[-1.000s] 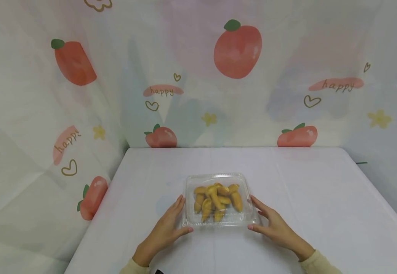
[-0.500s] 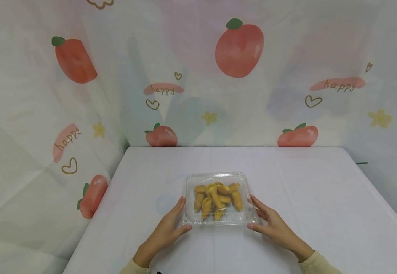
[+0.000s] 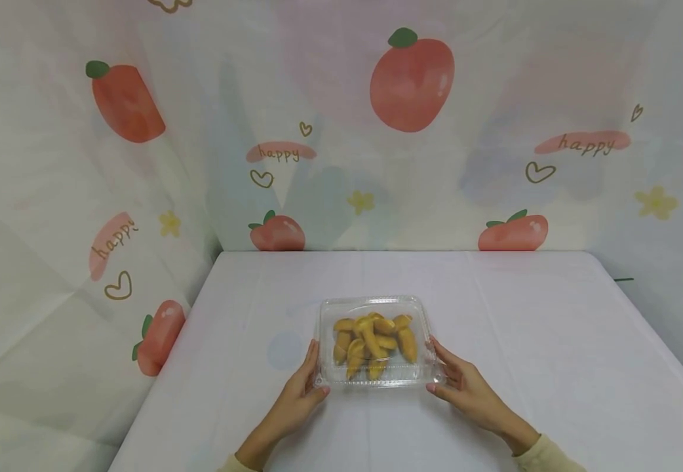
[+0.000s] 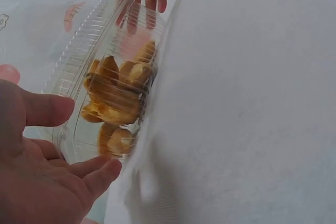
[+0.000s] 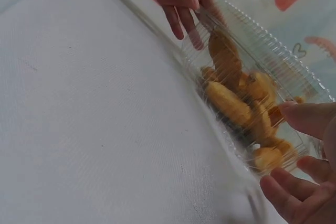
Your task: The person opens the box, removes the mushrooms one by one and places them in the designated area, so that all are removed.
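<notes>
A clear plastic clamshell box (image 3: 371, 375), lid down, is at the middle of the white table in the head view. Inside lie several yellow-brown mushrooms (image 3: 370, 337). My left hand (image 3: 300, 394) holds the box's left end, its thumb by the near corner and its fingers along the side. At the opposite end, my right hand (image 3: 465, 387) grips in the same way. In the left wrist view, the left thumb (image 4: 50, 109) lies over the rim side while the other fingers reach lower. The right wrist view has the right thumb (image 5: 307, 119) against the box wall.
The white-covered table (image 3: 542, 314) reaches back to a fabric backdrop (image 3: 341, 98) printed with red fruit and "happy" lettering. A similar sheet (image 3: 35, 196) hangs along the left side.
The left fingers have drawn in closer against the box's side, and the left forearm has shifted slightly right. The box and right hand have hardly moved.
</notes>
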Demonstrator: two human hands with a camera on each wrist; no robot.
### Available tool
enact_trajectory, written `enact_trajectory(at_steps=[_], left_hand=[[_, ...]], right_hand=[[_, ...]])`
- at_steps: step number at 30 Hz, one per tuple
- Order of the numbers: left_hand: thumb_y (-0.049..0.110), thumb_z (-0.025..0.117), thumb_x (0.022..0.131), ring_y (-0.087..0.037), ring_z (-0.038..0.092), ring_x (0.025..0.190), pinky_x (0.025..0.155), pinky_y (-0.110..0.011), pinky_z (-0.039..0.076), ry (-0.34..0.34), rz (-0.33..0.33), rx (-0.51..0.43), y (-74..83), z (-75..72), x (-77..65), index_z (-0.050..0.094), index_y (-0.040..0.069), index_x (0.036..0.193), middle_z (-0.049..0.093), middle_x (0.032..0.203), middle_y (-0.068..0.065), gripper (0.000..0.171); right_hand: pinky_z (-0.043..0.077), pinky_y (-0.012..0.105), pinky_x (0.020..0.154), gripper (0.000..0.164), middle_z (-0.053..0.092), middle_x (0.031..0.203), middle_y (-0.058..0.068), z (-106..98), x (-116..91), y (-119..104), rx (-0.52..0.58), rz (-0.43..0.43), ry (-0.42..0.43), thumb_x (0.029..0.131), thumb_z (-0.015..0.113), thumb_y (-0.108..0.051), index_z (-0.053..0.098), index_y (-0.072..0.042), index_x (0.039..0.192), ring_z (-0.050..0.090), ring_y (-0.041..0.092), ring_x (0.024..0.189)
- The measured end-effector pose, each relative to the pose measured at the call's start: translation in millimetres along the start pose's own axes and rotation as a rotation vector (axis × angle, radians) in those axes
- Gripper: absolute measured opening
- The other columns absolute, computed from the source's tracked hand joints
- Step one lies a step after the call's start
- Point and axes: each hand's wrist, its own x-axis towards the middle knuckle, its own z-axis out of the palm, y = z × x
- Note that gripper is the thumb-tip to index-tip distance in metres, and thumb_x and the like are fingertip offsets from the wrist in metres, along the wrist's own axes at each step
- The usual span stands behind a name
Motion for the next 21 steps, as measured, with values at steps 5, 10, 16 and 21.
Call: enact_trajectory(at_steps=[5, 10, 16, 21], left_hand=[[0.000, 0.052, 0.098, -0.038, -0.001, 0.156, 0.120, -0.042, 0.012, 0.012, -0.006, -0.013, 0.7, 3.7, -1.3, 0.006, -0.004, 0.159, -0.007, 0.169, -0.019, 0.076], [0.000, 0.050, 0.100, -0.040, 0.003, 0.155, 0.120, -0.049, 0.012, 0.035, -0.012, 0.009, 4.1, 5.0, -4.8, 0.010, -0.005, 0.159, -0.002, 0.169, -0.020, 0.071], [0.001, 0.045, 0.103, -0.044, 0.014, 0.154, 0.120, -0.054, 0.017, 0.058, -0.002, 0.056, 5.0, 6.7, -6.7, 0.012, -0.005, 0.159, 0.002, 0.169, -0.021, 0.065], [0.000, 0.044, 0.103, -0.043, 0.012, 0.154, 0.120, -0.055, 0.017, 0.077, 0.009, 0.068, 3.8, 9.5, -4.6, 0.013, -0.005, 0.159, 0.004, 0.168, -0.021, 0.065]], right_hand=[[0.045, 0.014, 0.102, 0.081, 0.015, 0.160, 0.038, 1.7, -1.1, -3.0, 0.012, 0.018, 0.004, 0.095, 0.068, -0.006, 0.017, 0.016, 0.154, 0.034, 0.055, 0.137], [0.050, 0.031, 0.104, 0.080, 0.015, 0.161, 0.037, 3.1, -0.7, -4.7, 0.003, 0.027, -0.004, 0.095, 0.067, -0.006, 0.017, 0.017, 0.153, 0.027, 0.061, 0.139], [0.051, 0.028, 0.102, 0.081, 0.013, 0.162, 0.035, 3.3, 1.2, -5.4, 0.016, 0.052, -0.008, 0.095, 0.068, -0.007, 0.017, 0.017, 0.153, 0.024, 0.060, 0.141], [0.052, 0.023, 0.099, 0.082, 0.013, 0.162, 0.035, 3.1, 0.7, -6.4, 0.024, 0.057, 0.003, 0.093, 0.069, -0.006, 0.017, 0.017, 0.153, 0.023, 0.060, 0.142]])
